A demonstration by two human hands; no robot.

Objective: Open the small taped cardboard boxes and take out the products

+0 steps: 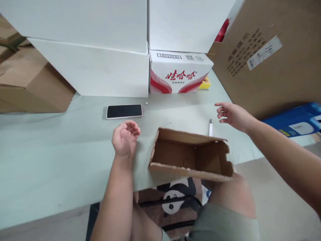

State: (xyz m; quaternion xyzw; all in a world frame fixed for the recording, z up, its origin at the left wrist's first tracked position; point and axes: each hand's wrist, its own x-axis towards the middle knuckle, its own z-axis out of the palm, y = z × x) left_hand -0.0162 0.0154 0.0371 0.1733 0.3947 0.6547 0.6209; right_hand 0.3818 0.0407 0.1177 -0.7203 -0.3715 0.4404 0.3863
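An open cardboard box (170, 170) with rough-cut top edges stands at the table's front edge, and its inside shows bare brown walls. To its left, my left hand (125, 137) is raised palm up, fingers loosely curled and holding nothing. My right hand (232, 115) hovers beyond the box's right end with its fingers apart and nothing in them. Between that hand and the box lies a white utility knife (210, 128), its dark tip pointing away from me. A phone (124, 111) with a black screen lies just beyond my left hand.
White boxes (100, 72) and a red-and-white carton (179, 75) line the back of the table (62, 157). Behind the carton peeks a yellow box (205, 83). At right lean a large cardboard sheet (271, 77) and a blue package (293, 118). Brown cartons (42, 87) stand at left.
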